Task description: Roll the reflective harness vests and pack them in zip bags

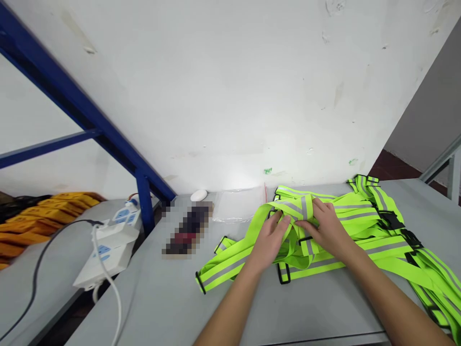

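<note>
A neon yellow-green reflective strap vest (pixel 230 262) with grey reflective bands and black buckles lies spread on the grey table (pixel 173 307). My left hand (pixel 271 236) rests on its straps with fingers curled round a band. My right hand (pixel 324 226) pinches the folded straps just beside it, fingers closed on the fabric. Both hands meet at the middle of the vest.
More of the same vests (pixel 396 226) are piled at the right. A clear plastic bag (pixel 237 204) and a small white oval object (pixel 199 195) lie by the wall. A blurred dark object (pixel 187 229) sits left of them. White power strips (pixel 108 250), orange items (pixel 39 216) and a blue frame (pixel 144 202) stand at left.
</note>
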The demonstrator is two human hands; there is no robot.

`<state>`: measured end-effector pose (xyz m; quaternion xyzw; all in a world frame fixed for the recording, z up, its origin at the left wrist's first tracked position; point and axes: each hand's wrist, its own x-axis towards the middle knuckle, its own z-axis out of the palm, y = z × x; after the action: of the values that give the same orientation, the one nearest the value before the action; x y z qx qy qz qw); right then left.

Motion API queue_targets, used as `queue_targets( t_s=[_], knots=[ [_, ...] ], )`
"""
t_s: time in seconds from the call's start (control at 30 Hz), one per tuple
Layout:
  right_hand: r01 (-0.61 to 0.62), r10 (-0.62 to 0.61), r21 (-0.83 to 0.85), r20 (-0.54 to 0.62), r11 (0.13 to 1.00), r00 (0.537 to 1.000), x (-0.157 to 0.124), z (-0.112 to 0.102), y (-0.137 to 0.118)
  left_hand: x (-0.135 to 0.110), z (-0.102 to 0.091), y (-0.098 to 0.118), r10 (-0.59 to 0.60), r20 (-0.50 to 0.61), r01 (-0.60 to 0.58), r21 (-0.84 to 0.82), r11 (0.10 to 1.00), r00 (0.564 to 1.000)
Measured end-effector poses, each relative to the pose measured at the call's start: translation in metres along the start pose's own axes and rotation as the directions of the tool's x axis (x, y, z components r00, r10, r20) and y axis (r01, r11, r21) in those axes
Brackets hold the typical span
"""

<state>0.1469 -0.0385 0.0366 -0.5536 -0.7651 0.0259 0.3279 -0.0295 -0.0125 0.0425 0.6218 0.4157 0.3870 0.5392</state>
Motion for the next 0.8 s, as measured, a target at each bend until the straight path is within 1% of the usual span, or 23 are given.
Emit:
queue_targets(
  t_s=[0.07,0.1,0.13,0.17,0.23,0.33,0.43,0.5,0.57,0.63,0.7,0.73,0.8],
  knots=[
    [0.016,-0.017,-0.055,-0.007,0.998,1.0,-0.001,0.001,0.001,0.002,0.002,-0.002,0.029,0.032,-0.028,-0.033,0.999,0.999],
    [0.018,-0.02,-0.084,-0.017,0.996,1.0,-0.001,0.002,0.001,0.002,0.004,-0.003,0.031,0.032,-0.03,-0.032,0.999,0.999],
    [0.015,-0.019,-0.107,-0.034,0.994,0.999,-0.002,0.003,0.0,0.003,0.005,-0.004,0.009,0.022,-0.008,-0.041,0.999,1.0],
    [0.007,-0.014,-0.123,-0.06,0.992,0.998,-0.002,0.003,0.0,0.003,0.006,-0.006,-0.034,0.013,0.034,-0.067,0.997,0.999],
    [-0.027,0.013,-0.116,-0.12,0.993,0.993,-0.003,0.002,0.0,0.003,0.009,-0.009,-0.137,0.017,0.137,-0.18,0.974,0.99],
    [-0.078,0.07,-0.038,-0.177,0.996,0.982,-0.004,-0.005,0.002,0.003,0.011,-0.013,-0.247,0.05,0.246,-0.405,0.881,0.968],
    [-0.056,0.063,0.05,-0.14,0.997,0.988,-0.004,-0.013,0.004,0.005,0.01,-0.015,-0.301,0.087,0.296,-0.564,0.771,0.95],
    [-0.032,0.042,0.102,-0.095,0.994,0.995,-0.005,-0.015,0.006,0.007,0.009,-0.015,-0.329,0.124,0.333,-0.612,0.718,0.936],
    [-0.055,0.063,0.148,-0.054,0.987,0.997,-0.007,-0.015,0.007,0.008,0.007,-0.015,-0.348,0.152,0.364,-0.62,0.695,0.925],
    [-0.131,0.135,0.181,-0.014,0.975,0.991,-0.009,-0.012,0.009,0.008,0.007,-0.015,-0.348,0.158,0.369,-0.605,0.705,0.924],
    [-0.221,0.22,0.207,0.029,0.953,0.975,-0.01,-0.01,0.011,0.007,0.008,-0.016,-0.327,0.162,0.359,-0.57,0.739,0.931],
    [-0.253,0.249,0.225,0.05,0.941,0.967,-0.009,-0.009,0.011,0.006,0.008,-0.016,-0.307,0.166,0.347,-0.542,0.766,0.937],
    [-0.286,0.267,0.281,0.102,0.916,0.958,-0.008,-0.009,0.012,0.005,0.01,-0.017,-0.256,0.152,0.297,-0.454,0.84,0.955]
  ],
)
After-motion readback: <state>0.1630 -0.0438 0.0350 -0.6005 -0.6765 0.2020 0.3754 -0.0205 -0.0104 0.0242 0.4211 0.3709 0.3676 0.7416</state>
